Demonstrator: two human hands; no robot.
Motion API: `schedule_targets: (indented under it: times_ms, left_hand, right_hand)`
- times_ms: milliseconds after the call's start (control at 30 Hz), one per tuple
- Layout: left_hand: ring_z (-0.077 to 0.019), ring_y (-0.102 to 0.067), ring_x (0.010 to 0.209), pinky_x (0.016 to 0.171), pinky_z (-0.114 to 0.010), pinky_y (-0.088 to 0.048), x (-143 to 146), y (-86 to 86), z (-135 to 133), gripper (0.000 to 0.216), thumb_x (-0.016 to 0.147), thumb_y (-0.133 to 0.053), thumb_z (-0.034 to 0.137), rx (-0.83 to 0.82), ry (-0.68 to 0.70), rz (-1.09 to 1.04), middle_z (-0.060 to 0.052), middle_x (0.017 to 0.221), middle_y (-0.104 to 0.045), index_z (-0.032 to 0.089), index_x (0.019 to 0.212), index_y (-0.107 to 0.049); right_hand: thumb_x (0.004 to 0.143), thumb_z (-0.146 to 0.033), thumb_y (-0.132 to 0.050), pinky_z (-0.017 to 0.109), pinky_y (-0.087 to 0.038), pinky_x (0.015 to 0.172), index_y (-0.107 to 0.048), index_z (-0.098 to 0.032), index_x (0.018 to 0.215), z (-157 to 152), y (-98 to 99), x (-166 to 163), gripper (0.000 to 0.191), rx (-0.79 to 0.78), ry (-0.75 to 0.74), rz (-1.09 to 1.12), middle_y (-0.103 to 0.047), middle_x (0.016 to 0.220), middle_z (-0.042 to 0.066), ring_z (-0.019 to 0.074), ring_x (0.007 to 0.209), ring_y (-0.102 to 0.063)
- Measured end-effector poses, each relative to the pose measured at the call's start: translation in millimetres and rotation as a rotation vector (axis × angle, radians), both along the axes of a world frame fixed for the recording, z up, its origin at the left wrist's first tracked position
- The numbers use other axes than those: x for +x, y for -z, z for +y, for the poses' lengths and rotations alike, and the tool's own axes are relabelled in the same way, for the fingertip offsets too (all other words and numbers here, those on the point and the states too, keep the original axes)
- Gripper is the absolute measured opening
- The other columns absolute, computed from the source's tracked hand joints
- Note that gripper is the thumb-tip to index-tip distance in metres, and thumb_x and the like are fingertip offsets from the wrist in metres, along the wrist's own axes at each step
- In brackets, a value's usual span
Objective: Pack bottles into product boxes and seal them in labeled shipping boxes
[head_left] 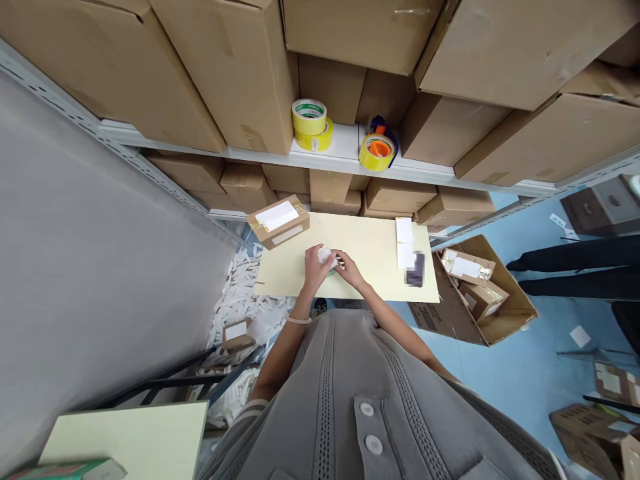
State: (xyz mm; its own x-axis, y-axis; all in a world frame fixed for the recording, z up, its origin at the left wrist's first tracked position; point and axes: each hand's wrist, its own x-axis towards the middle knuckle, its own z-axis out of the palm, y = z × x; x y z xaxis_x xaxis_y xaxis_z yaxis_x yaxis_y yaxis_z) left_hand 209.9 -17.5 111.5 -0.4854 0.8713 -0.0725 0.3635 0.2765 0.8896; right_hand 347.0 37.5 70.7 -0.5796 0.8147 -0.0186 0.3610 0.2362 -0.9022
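Note:
Close to my body, over the pale yellow tabletop (363, 243), both hands meet around a small white piece that looks like folded paper (326, 256). My left hand (315, 268) is closed on its left side. My right hand (349, 269) pinches its right edge, where a small dark-striped bit shows between the fingers. What lies under the paper is mostly hidden by my hands. Beyond my left hand sits a taped cardboard box (279, 222) with white labels, set at an angle.
White label sheets (405, 241) and a blurred dark item (415, 270) lie at the table's right. Yellow tape rolls (310, 125) and a tape dispenser (379, 148) rest on the box-filled shelf. An open carton (523, 313) holds parcels at right. Paper scraps (240, 293) cover the left floor.

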Motion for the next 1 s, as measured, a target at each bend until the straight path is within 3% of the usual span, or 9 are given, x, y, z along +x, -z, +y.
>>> schedule_targets:
  times_ms: [133, 400, 600, 833, 1000]
  left_hand:
    - [-0.0303, -0.045, 0.129, 0.107, -0.045, -0.037, 12.4, 3.7, 13.7, 0.041, 0.079, -0.065, 0.030, -0.187, -0.024, 0.068, -0.014, 0.126, -0.053, 0.019, 0.118, -0.057]
    - [-0.0314, -0.046, 0.123, 0.105, -0.046, -0.036, 18.0, 6.2, 11.7, 0.035, 0.077, -0.061, 0.025, -0.173, -0.024, 0.129, -0.015, 0.120, -0.056, 0.017, 0.111, -0.060]
    - [-0.0327, -0.047, 0.117, 0.103, -0.048, -0.037, 19.4, 9.8, 10.7, 0.028, 0.077, -0.062, 0.027, -0.170, -0.081, 0.095, -0.013, 0.114, -0.057, 0.020, 0.104, -0.063]
    - [-0.0326, -0.045, 0.118, 0.104, -0.048, -0.035, 19.8, 12.6, 9.1, 0.033, 0.081, -0.063, 0.034, -0.173, -0.009, 0.125, -0.013, 0.117, -0.057, 0.021, 0.111, -0.062]
    - [-0.0325, -0.044, 0.118, 0.104, -0.048, -0.036, 13.7, 11.1, 5.8, 0.036, 0.085, -0.060, 0.038, -0.176, 0.065, 0.112, -0.013, 0.118, -0.057, 0.023, 0.118, -0.063]
  right_hand:
    - [0.079, -0.015, -0.052, 0.035, -0.051, 0.083, -0.053, -0.027, 0.127, -0.6, 0.2, -0.1, 0.050, -0.047, 0.026, -0.004, -0.059, 0.122, 0.006, 0.0180, 0.093, -0.060]
    - [0.080, -0.017, -0.054, 0.033, -0.051, 0.083, -0.038, -0.027, 0.143, -9.9, -6.4, 3.0, 0.066, -0.077, 0.069, 0.050, -0.064, 0.114, 0.006, 0.0175, 0.097, -0.063]
    - [0.086, -0.023, -0.056, 0.035, -0.052, 0.087, -0.048, -0.027, 0.137, -7.0, -7.8, 8.1, 0.052, -0.077, -0.012, 0.022, -0.061, 0.125, 0.009, 0.0185, 0.103, -0.063]
    - [0.087, -0.028, -0.061, 0.039, -0.052, 0.094, -0.052, -0.027, 0.136, 0.9, -13.7, 25.0, 0.049, -0.122, -0.139, 0.014, -0.060, 0.129, 0.009, 0.0211, 0.113, -0.060]
    - [0.090, -0.023, -0.055, 0.039, -0.053, 0.093, -0.058, -0.026, 0.130, -2.3, -15.6, 26.2, 0.041, -0.164, -0.086, 0.003, -0.065, 0.125, 0.008, 0.0207, 0.110, -0.063]
